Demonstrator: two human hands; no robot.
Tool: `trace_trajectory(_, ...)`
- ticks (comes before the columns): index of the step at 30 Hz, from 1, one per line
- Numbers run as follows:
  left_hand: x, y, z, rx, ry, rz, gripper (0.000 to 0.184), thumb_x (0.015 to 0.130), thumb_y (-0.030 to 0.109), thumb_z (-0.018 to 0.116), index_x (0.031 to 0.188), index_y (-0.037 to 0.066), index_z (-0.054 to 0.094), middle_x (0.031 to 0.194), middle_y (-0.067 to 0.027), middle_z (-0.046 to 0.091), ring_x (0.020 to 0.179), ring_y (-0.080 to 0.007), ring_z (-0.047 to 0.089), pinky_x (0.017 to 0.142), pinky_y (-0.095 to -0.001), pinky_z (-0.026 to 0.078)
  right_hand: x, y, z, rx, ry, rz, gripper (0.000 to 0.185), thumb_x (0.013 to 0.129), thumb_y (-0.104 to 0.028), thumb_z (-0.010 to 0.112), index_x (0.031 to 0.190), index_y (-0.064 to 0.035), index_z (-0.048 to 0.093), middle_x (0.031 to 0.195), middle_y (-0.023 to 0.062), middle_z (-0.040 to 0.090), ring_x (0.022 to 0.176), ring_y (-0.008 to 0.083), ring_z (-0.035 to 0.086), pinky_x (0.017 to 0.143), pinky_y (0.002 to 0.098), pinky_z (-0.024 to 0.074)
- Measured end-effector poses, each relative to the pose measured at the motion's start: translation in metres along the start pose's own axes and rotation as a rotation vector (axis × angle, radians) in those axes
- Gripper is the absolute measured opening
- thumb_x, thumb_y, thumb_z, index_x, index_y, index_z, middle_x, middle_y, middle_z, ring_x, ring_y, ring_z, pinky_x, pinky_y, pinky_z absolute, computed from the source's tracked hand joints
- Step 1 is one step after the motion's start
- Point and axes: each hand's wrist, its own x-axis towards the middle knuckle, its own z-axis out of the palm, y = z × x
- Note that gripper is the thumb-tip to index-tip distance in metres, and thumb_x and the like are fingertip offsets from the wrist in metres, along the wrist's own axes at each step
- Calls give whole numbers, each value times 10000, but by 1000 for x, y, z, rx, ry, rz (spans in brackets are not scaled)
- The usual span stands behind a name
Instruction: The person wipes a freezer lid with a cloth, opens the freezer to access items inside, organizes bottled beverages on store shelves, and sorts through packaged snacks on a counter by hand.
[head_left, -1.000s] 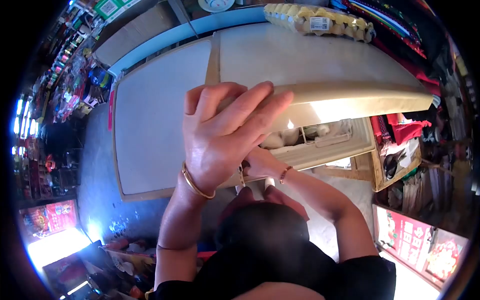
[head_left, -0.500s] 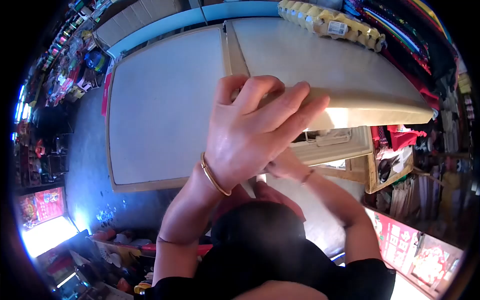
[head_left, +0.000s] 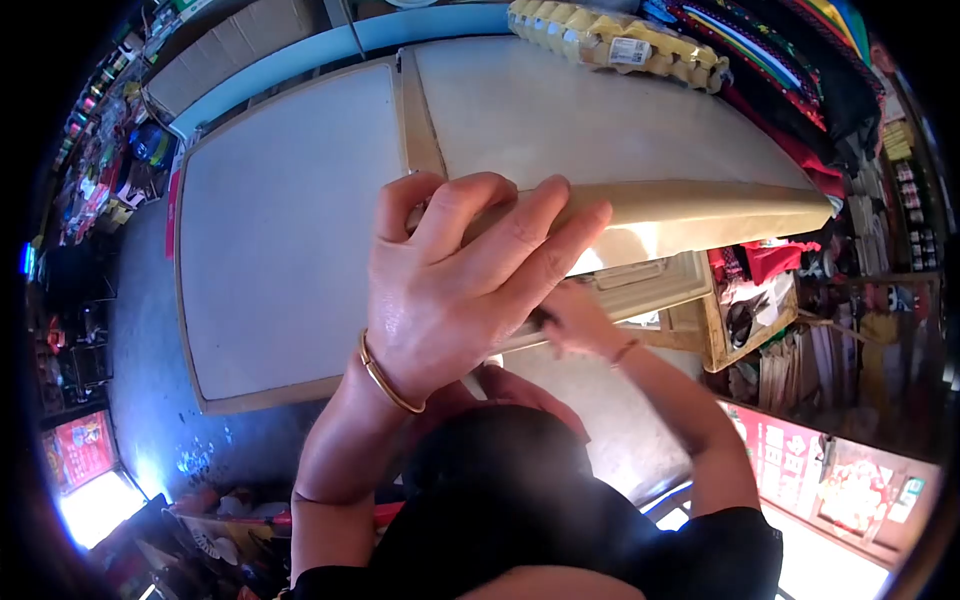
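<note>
My left hand (head_left: 450, 270), with a gold bangle (head_left: 385, 378) at the wrist, is closed over the front edge of a raised grey-topped lid (head_left: 720, 212) with a cream rim. Its fingers curl over the top of that edge, and the thumb is hidden. Under the lid a gap shows the pale inner rim (head_left: 655, 280) of a chest-like box. My right hand (head_left: 580, 320) is low at this opening, just right of my left wrist. It is blurred, and a small dark patch shows by its fingertips; whether it holds anything is unclear.
Left of the lid lies a second grey panel (head_left: 290, 240) with a cream frame. Yellow egg trays (head_left: 610, 45) in clear wrap sit at the back of the lid. Folded cloths (head_left: 750, 60) are piled at the back right. An open wooden drawer (head_left: 750, 320) holds scissors and red cloth.
The whole view has shifted, so most things sit further left. My left hand keeps its hold on the lid edge. The right hand has moved rightward along the opening, and the gap looks slightly narrower.
</note>
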Motion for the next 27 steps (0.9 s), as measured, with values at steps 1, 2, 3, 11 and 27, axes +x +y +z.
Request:
trace_trajectory(1, -1, -1, 1, 17, 4, 24, 474, 556, 148, 747, 1025, 186, 689, 1020, 66, 626, 824, -132, 531, 766, -304, 386, -18, 17, -17, -46, 25, 28, 307, 683, -201, 604, 933, -22, 616, 1025, 133, 577, 1004, 329, 490, 901, 439, 395)
trace_trajectory(2, -1, -2, 1, 34, 12, 49, 472, 557, 159, 738, 1025, 185, 690, 1022, 64, 625, 825, -133, 531, 767, -304, 387, -36, 34, -34, -91, 48, 58, 307, 683, -180, 601, 944, -20, 617, 1053, 136, 580, 1019, 335, 488, 922, 436, 392)
trace_trajectory(3, 0, -3, 1, 33, 15, 48, 472, 557, 159, 738, 1025, 185, 690, 1022, 64, 625, 825, -133, 531, 767, -304, 387, -49, 44, -52, -128, 34, 45, 311, 678, -158, 601, 957, -21, 617, 1090, 139, 575, 1034, 341, 487, 932, 425, 396)
trace_trajectory(11, 2, 2, -7, -4, -48, -1, 464, 562, 202, 697, 1026, 185, 693, 1041, 46, 623, 836, -147, 533, 774, -327, 408, -25, 24, -109, 96, -250, 560, 402, 708, -262, 668, 1000, -7, 562, 929, 164, 586, 905, 281, 566, 780, 395, 462)
trace_trajectory(27, 5, 9, -1, 140, -141, -9, 447, 581, 245, 688, 1025, 193, 695, 1052, 17, 633, 857, -181, 528, 745, -313, 424, -125, 162, -76, -512, 174, 483, 301, 718, -260, 591, 949, -70, 612, 1081, 69, 538, 1049, 261, 469, 892, 459, 386)
